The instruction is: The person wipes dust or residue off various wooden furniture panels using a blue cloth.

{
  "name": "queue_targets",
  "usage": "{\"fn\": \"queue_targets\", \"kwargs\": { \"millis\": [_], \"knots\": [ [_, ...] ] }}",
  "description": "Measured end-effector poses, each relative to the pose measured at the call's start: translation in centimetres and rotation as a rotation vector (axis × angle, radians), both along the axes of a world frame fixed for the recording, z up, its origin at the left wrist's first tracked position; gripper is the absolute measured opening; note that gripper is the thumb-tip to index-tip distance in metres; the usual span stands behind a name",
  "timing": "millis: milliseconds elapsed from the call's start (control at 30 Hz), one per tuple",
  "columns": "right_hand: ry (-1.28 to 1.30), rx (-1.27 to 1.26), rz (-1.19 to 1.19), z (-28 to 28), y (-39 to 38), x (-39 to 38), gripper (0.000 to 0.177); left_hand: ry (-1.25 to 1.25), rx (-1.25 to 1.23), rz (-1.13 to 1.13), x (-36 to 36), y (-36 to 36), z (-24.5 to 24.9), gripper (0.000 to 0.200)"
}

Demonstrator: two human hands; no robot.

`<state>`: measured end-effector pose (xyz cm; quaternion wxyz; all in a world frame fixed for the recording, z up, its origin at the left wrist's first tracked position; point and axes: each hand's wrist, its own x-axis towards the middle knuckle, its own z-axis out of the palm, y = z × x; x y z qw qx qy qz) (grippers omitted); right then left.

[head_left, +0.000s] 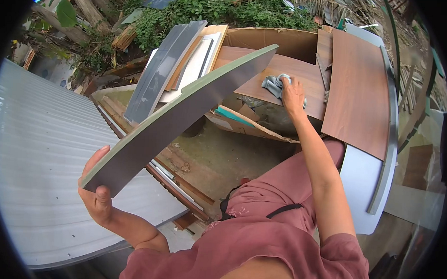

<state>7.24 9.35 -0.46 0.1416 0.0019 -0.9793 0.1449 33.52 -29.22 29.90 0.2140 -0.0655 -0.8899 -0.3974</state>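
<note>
My left hand (pixel 97 199) grips the near end of a long dark board (pixel 180 116) with a pale green edge, the thumb on its dark face and the fingers behind. The board slants up and away to the right, raised in front of me. Out to the right, my right hand (pixel 293 95) is closed on a crumpled grey-blue cloth (pixel 273 85). That hand is over a brown wood-grain panel (pixel 255 67), and part of the cloth is hidden under the fingers.
Dark grey boards (pixel 162 68) and white pieces lean in a stack at the back left. A larger wood-grain panel (pixel 359 90) lies to the right over a pale sheet (pixel 362 186). Corrugated metal sheeting (pixel 55 153) fills the left side. A cardboard box (pixel 266 38) stands behind.
</note>
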Motion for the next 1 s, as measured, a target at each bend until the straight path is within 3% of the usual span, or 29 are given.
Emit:
{"fn": "queue_targets", "kwargs": {
  "millis": [67, 100, 167, 233, 267, 333, 400, 433, 533, 600, 667, 733, 867, 900, 967, 1000],
  "knots": [
    [0.04, -0.437, -0.053, 1.8, 1.0, -0.1, 0.043, 0.014, -0.008, -0.012, -0.1, 0.1, 0.3, 0.084],
    [0.192, -0.565, -0.023, 2.7, 1.1, -0.7, 0.043, 0.016, -0.012, -0.052, -0.2, 0.1, 0.3, 0.083],
    [0.26, -0.814, 0.015, 11.1, -1.6, 1.7, 0.04, 0.017, -0.004, -0.056, -0.2, 0.2, 0.5, 0.082],
    [0.362, -1.046, 0.228, 18.4, -5.4, 4.1, 0.036, -0.003, -0.006, -0.09, -0.1, 0.4, 0.6, 0.081],
    [0.439, -1.059, 0.411, 22.3, -7.5, 6.5, 0.033, 0.006, -0.031, -0.099, -0.2, 0.5, 0.8, 0.08],
    [0.801, -0.823, 0.826, 27.5, -11.4, 10.1, 0.032, 0.014, -0.062, -0.129, 0.3, -0.8, 0.5, 0.079],
    [0.838, -0.804, 1.138, 28.3, -15.4, 14.0, 0.027, 0.174, -0.378, -0.014, 1.7, -4.4, -1.0, 0.077],
    [0.899, -0.725, 1.137, 27.5, -16.6, 15.2, 0.029, 0.176, -0.374, -0.031, 1.7, -4.4, -0.9, 0.077],
    [0.865, -0.669, 1.007, 25.0, -15.0, 13.6, 0.032, 0.044, -0.382, -0.069, 0.9, -3.1, 0.2, 0.077],
    [0.872, -0.583, 0.859, 21.6, -12.9, 10.0, 0.04, 0.017, -0.137, -0.151, 0.1, -0.5, 0.6, 0.077],
    [0.823, -0.539, 0.682, 17.7, -10.1, 6.6, 0.047, -0.077, -0.108, -0.114, 0.4, -1.5, 0.4, 0.085],
    [0.741, -0.497, 0.469, 14.0, -7.4, 3.0, 0.043, 0.057, -0.177, -0.187, -0.2, -1.1, 0.3, 0.073],
    [0.425, -0.416, 0.033, 7.4, -1.3, -2.7, 0.041, 0.073, -0.19, -0.277, -0.7, 0.4, 1.2, 0.061],
    [0.431, -0.418, 0.036, 6.9, 0.1, -3.2, 0.041, 0.119, -0.245, -0.311, -0.8, 0.9, 1.4, 0.056],
    [0.112, -0.318, -0.16, 6.2, 1.9, -3.5, 0.041, 0.298, -0.277, -0.345, -1.3, 3.4, 1.3, 0.043],
    [0.112, -0.316, -0.155, 6.3, 2.1, -3.1, 0.041, 0.299, -0.275, -0.34, -1.0, 3.3, 1.4, 0.043]
  ]
}}
